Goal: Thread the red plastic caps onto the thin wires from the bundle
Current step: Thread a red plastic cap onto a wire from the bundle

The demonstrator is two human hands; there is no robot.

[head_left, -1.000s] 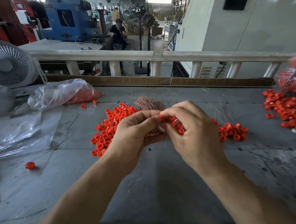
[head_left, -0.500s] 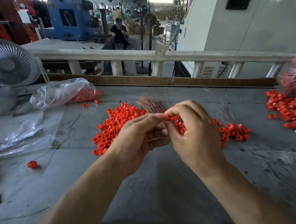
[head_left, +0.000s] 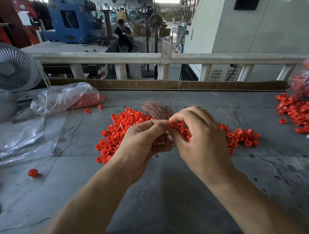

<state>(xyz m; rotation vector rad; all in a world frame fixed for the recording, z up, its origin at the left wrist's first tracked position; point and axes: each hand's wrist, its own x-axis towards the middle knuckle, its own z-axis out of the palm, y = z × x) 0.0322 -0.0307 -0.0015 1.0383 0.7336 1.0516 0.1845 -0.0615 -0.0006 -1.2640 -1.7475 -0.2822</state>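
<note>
My left hand [head_left: 143,145] grips a bundle of thin copper-coloured wires [head_left: 156,109], whose tips fan out above my fingers. My right hand [head_left: 201,137] pinches one red plastic cap [head_left: 172,123] between thumb and forefinger, right against my left fingertips. Behind both hands, a heap of loose red caps [head_left: 118,134] covers the grey table [head_left: 165,198]. A smaller cluster of caps [head_left: 243,138] sits to the right of my right hand. Whether a wire is inside the cap cannot be seen.
A clear plastic bag [head_left: 64,97] holding red caps lies at back left, beside flat plastic sheets [head_left: 14,139]. A single cap on a wire [head_left: 33,172] lies at left. More caps and a bag of finished wires [head_left: 305,110] are at far right. A grey fan [head_left: 5,67] stands back left.
Both hands stayed together over the cap heap; the right fingers shifted the cap slightly against the left fingertips. The camera view tilted a little.
</note>
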